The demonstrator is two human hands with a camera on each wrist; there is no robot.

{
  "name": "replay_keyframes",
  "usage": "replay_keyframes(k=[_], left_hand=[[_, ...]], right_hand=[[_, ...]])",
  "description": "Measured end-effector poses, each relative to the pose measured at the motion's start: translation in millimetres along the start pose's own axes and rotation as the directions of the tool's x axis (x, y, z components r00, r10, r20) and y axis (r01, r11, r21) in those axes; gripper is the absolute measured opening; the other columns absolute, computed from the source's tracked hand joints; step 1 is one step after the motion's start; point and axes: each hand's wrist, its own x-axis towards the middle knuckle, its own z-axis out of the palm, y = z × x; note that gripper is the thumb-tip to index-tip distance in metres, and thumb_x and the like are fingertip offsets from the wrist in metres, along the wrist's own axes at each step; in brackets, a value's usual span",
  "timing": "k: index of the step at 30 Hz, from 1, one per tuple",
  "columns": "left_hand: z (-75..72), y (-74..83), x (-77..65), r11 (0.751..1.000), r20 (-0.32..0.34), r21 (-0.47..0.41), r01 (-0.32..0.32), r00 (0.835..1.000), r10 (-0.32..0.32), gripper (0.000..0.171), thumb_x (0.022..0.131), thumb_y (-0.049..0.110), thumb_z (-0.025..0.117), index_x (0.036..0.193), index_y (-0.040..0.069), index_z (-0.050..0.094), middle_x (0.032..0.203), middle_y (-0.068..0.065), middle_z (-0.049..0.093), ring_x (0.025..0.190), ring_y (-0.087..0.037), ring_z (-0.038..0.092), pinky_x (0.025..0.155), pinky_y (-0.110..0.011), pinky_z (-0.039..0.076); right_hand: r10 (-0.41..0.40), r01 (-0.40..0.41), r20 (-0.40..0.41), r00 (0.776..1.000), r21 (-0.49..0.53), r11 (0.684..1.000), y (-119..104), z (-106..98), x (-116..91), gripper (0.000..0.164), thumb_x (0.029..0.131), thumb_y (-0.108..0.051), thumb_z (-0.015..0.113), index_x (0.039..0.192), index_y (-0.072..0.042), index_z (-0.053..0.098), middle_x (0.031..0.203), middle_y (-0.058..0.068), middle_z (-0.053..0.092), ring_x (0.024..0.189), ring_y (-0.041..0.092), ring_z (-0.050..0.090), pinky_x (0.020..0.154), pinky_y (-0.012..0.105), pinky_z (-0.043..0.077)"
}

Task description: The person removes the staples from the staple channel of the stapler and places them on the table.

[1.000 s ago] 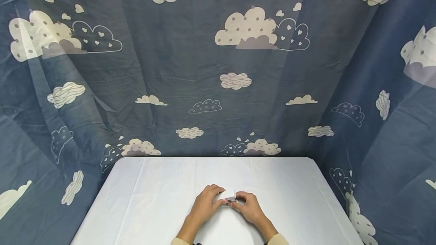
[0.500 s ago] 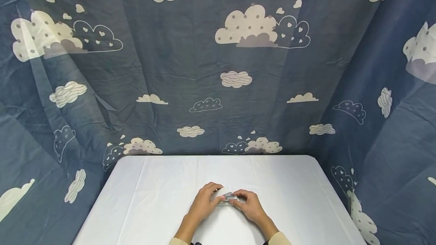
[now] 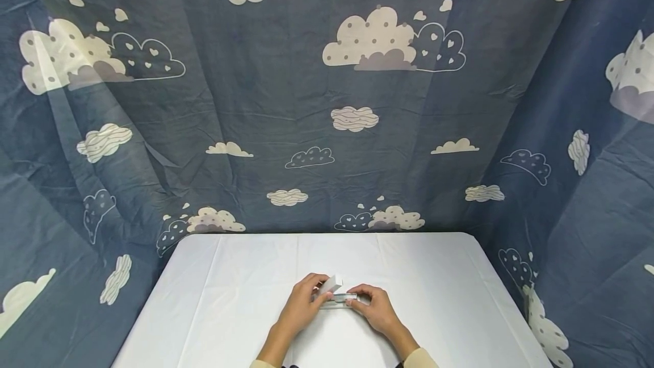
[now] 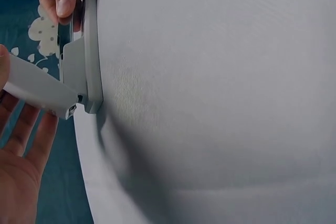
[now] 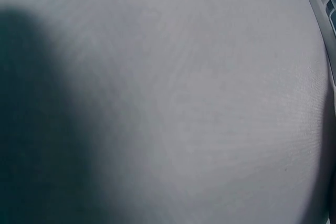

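Observation:
A pale grey stapler (image 4: 72, 61) stands on the white table between my two hands, its top cover (image 4: 39, 83) swung up and away from the base (image 4: 92, 51). My left hand (image 3: 298, 304) grips the raised cover, thumb on one side and fingers on the other. From the right, my right hand (image 3: 378, 311) pinches the far end of the metal staple rail (image 3: 345, 296) with thumb and fingertips. The right wrist view catches only the stapler's base edge (image 5: 321, 11) at its right border; the hand is out of that view. Whether staples lie in the rail is hidden.
A white cloth covers the table (image 3: 245, 277), which has rounded far corners. Behind and at both sides hangs a dark blue curtain (image 3: 286, 90) with a cloud print. Shadows of the arms fall on the cloth.
The stapler's cover has tilted up and to the left with my left hand, so the rail and base now show. My right hand stays at the right end throughout.

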Motion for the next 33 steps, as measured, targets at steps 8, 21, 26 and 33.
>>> replay_keyframes(k=[8,21,26,33], left_hand=[[-9.7,-1.4,-4.4,0.998,0.002,-0.025,0.049,0.999,-0.049,0.036,0.095,0.027,0.073,0.128,0.016,0.065,0.121,0.003,0.069,0.113,-0.016,0.068,0.097,-0.033,0.059],[-24.7,-8.0,-11.2,0.997,-0.016,0.021,0.081,0.997,-0.08,0.041,0.094,0.035,0.072,0.128,0.014,0.066,0.118,0.002,0.072,0.11,-0.017,0.069,0.096,-0.034,0.059],[-29.8,-12.7,-13.7,0.996,0.0,0.008,0.083,0.997,-0.083,0.04,0.095,0.036,0.072,0.128,0.015,0.065,0.117,0.003,0.071,0.111,-0.017,0.069,0.097,-0.037,0.059],[-40.8,-18.7,-18.4,0.994,0.021,-0.017,0.109,0.994,-0.109,0.038,0.096,0.038,0.07,0.127,0.016,0.064,0.12,0.002,0.071,0.115,-0.022,0.068,0.099,-0.039,0.057]], right_hand=[[0.004,-0.004,-0.016,1.0,-0.002,1.0,-1.1,0.5,0.2,0.022,0.084,-0.026,0.085,0.102,-0.017,0.078,0.101,-0.005,0.078,0.102,0.014,0.069,0.097,0.028,0.053],[-0.01,0.009,-0.03,0.999,-0.04,0.999,1.4,1.0,-1.4,0.019,0.085,-0.03,0.084,0.101,-0.022,0.077,0.101,-0.008,0.077,0.101,0.01,0.068,0.097,0.031,0.054],[-0.014,0.013,-0.027,1.0,-0.037,0.999,1.5,0.6,-2.5,0.02,0.085,-0.031,0.084,0.102,-0.021,0.077,0.101,-0.007,0.077,0.102,0.012,0.069,0.097,0.032,0.054],[-0.03,0.03,-0.012,0.999,-0.031,0.999,0.4,-0.8,-3.4,0.022,0.085,-0.029,0.083,0.103,-0.018,0.077,0.103,-0.005,0.077,0.103,0.012,0.068,0.096,0.028,0.054]])
